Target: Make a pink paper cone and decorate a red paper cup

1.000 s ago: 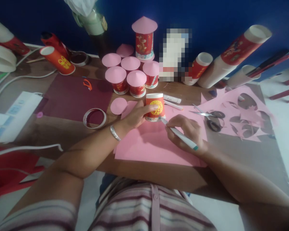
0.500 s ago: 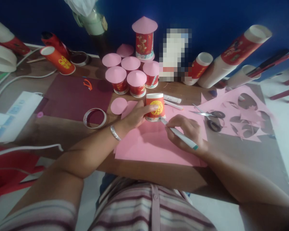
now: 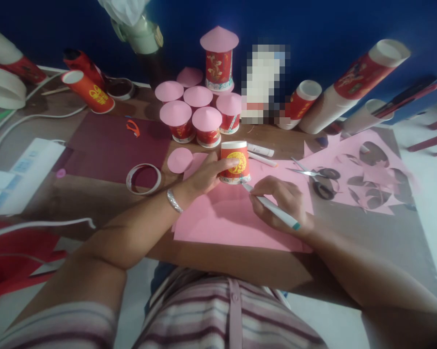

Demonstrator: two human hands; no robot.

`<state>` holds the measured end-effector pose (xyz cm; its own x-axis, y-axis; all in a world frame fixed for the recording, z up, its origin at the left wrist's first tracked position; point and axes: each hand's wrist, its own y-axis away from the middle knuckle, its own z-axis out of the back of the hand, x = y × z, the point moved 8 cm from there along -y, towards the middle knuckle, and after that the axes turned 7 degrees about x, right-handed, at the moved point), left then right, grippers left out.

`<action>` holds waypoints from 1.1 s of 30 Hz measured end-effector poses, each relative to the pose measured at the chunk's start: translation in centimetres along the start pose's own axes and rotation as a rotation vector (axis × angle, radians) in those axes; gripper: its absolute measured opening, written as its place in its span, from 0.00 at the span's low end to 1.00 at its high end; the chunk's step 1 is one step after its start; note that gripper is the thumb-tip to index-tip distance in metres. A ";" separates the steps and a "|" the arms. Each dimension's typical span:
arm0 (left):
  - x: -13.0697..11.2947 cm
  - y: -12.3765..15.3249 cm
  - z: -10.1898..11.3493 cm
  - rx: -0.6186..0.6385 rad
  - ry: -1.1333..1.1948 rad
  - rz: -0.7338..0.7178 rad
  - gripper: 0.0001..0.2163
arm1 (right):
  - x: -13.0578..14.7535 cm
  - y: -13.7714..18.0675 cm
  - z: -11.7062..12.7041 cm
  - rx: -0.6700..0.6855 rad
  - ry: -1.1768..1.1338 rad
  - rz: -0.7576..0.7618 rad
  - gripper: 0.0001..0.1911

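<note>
My left hand (image 3: 204, 175) is wrapped round a short red and gold paper cup (image 3: 235, 162) that stands on a pink paper sheet (image 3: 236, 215). A white pen with a green end (image 3: 273, 207) is pinched in my right hand (image 3: 282, 201), and its tip touches the paper at the cup's base on the right side. A silver bracelet sits on my left wrist.
Behind the cup stand several red cups with pink cone lids (image 3: 196, 114) and a taller one (image 3: 219, 58). Scissors (image 3: 315, 177) lie on cut pink paper (image 3: 364, 169) at right. A tape ring (image 3: 143, 178), a pink disc (image 3: 179, 159), red tubes and cables lie around.
My right hand has slid the pen a little down and left round the cup's base. My left hand and the cup stay put.
</note>
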<state>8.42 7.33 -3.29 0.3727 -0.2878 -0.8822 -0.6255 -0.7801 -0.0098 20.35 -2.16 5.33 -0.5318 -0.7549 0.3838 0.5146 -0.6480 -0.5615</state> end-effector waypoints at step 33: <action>-0.1 0.0 -0.2 0.020 -0.026 -0.010 0.15 | -0.1 0.1 -0.1 0.009 0.004 -0.016 0.10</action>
<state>8.50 7.22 -3.10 0.3615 -0.2656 -0.8937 -0.6354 -0.7717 -0.0277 20.37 -2.11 5.17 -0.5426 -0.7439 0.3901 0.5119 -0.6611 -0.5486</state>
